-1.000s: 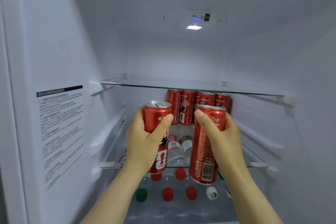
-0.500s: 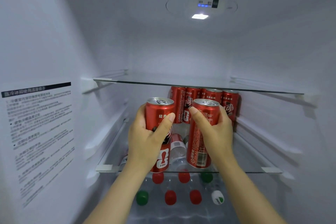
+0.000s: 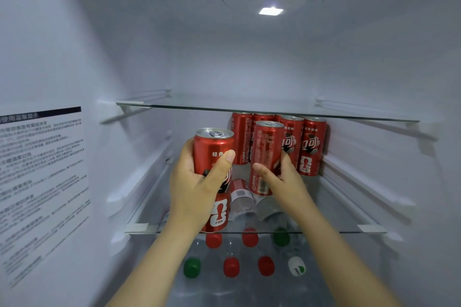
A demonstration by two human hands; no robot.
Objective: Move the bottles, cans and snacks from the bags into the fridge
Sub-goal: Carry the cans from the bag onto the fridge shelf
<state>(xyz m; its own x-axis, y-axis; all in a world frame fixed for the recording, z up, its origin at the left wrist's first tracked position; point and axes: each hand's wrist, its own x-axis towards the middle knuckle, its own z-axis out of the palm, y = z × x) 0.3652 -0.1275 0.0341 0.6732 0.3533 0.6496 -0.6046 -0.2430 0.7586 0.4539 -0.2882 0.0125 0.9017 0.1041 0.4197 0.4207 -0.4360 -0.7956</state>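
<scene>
My left hand (image 3: 197, 189) grips a tall red cola can (image 3: 214, 147) upright above the front of the middle glass shelf (image 3: 349, 230). My right hand (image 3: 282, 179) holds a second red can (image 3: 267, 154) low on its body, standing farther in on that shelf. It stands just in front of a row of several red cans (image 3: 309, 147) lined up against the fridge's back wall.
A bare glass shelf (image 3: 199, 107) spans the fridge just above the cans. Below the middle shelf stand several bottles with red caps (image 3: 231, 266), green caps (image 3: 192, 267) and one white cap (image 3: 296, 266). A printed label (image 3: 42, 182) covers the left wall.
My right hand has pushed its can deeper onto the middle shelf, up to the back row, and slid down its body. The left hand and its can stayed near the shelf's front.
</scene>
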